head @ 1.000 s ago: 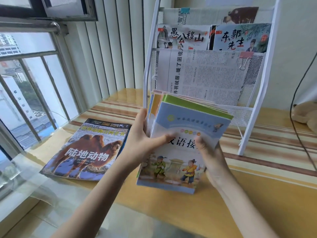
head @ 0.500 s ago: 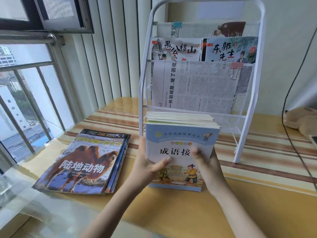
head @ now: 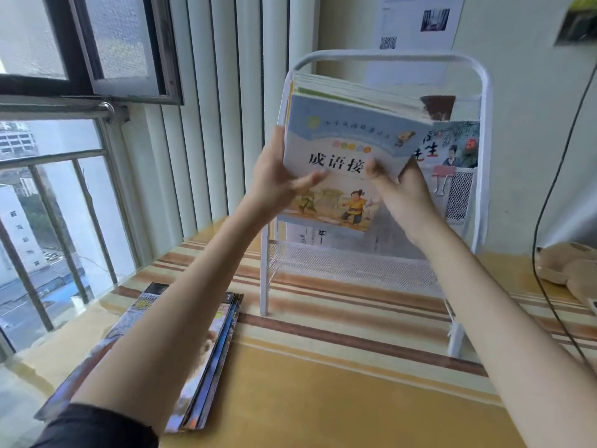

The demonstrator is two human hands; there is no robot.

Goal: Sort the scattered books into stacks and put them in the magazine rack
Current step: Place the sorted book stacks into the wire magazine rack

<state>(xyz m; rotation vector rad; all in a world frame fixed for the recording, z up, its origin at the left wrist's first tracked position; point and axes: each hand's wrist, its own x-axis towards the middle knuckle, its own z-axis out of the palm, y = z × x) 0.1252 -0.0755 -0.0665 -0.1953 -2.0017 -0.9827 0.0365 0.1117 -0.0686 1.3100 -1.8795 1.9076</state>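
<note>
I hold a stack of thin children's books [head: 342,137], pale blue cover on top, raised in front of the upper shelf of the white wire magazine rack [head: 481,150]. My left hand [head: 277,179] grips the stack's left edge with the thumb across the cover. My right hand [head: 400,185] grips its lower right part, thumb on the cover. The stack tilts toward the rack. A second stack of larger books [head: 213,360] lies flat on the table at lower left, partly hidden by my left forearm.
The rack holds a book [head: 452,147] in its upper shelf and a newspaper with a pink clip [head: 442,179] lower down. Its bottom mesh shelf [head: 349,266] shows no books. A window with bars is on the left, a black cable [head: 549,195] and a plush toy [head: 571,270] on the right.
Both hands have lifted the pale blue stack off the table, up to the level of the rack's upper shelf. The view has tilted upward.
</note>
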